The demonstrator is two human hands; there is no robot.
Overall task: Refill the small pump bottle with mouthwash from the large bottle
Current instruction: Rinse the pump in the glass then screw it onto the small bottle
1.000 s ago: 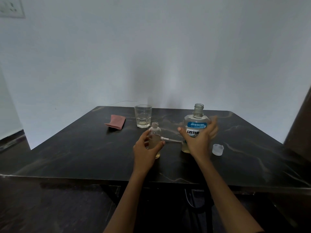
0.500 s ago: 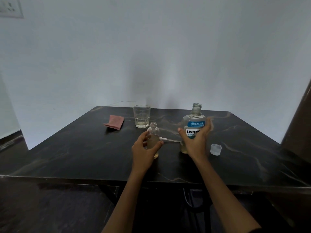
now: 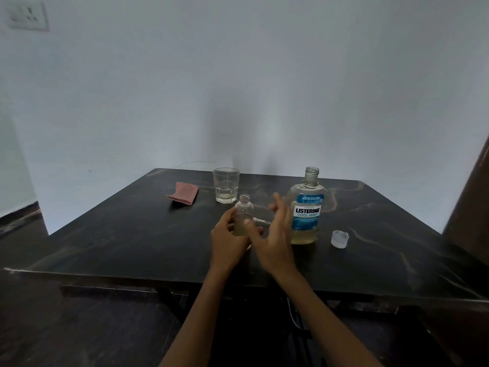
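The small clear bottle [image 3: 244, 210] stands upright near the table's middle, its neck uncapped and pale liquid low inside. My left hand [image 3: 229, 241] is wrapped around its lower half. The white pump head with its tube [image 3: 260, 221] lies on the table just behind the bottle, partly hidden by my right hand [image 3: 275, 234]. That hand hovers with fingers spread between the two bottles and holds nothing. The large mouthwash bottle [image 3: 306, 211], blue-labelled and uncapped, stands alone to the right, with yellowish liquid at its bottom.
A clear cap [image 3: 339, 238] sits right of the large bottle. A drinking glass [image 3: 226, 184] and a folded pink cloth [image 3: 183, 192] are further back on the dark marble table [image 3: 132, 234]. A white wall rises behind; a dark panel stands at far right.
My right hand has let go of the large bottle and moved left toward the small bottle, fingers spread. My left hand keeps its hold on the small bottle.
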